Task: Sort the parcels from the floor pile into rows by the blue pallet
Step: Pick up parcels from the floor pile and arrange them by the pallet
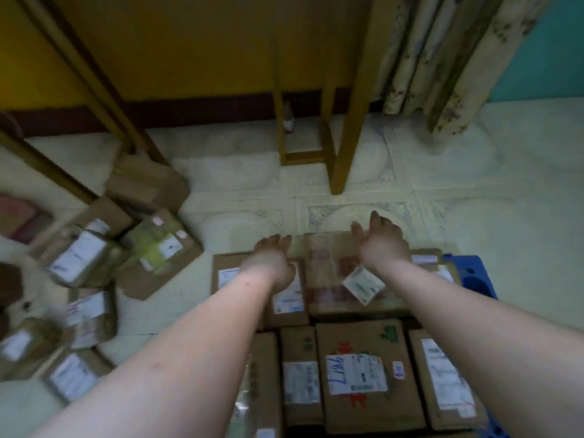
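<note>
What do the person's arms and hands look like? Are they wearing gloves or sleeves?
No gloves and no sleeves show. Both forearms are bare all the way to the bottom of the picture. The left hand and the right hand are bare too, with no watch, bracelet or ring that can be made out. The picture is blurry, so small things like rings might be missed.

parcels (pixel 360 374) brown | pallet (pixel 474 273) blue | wall (pixel 189 42) yellow | curtain (pixel 442 58) floral cream

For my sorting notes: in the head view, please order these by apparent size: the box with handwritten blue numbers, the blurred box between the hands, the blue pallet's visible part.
1-2. Unsure: box with handwritten blue numbers and blurred box look similar; one is nearer the camera.
3. Blue pallet, mostly hidden.
</note>
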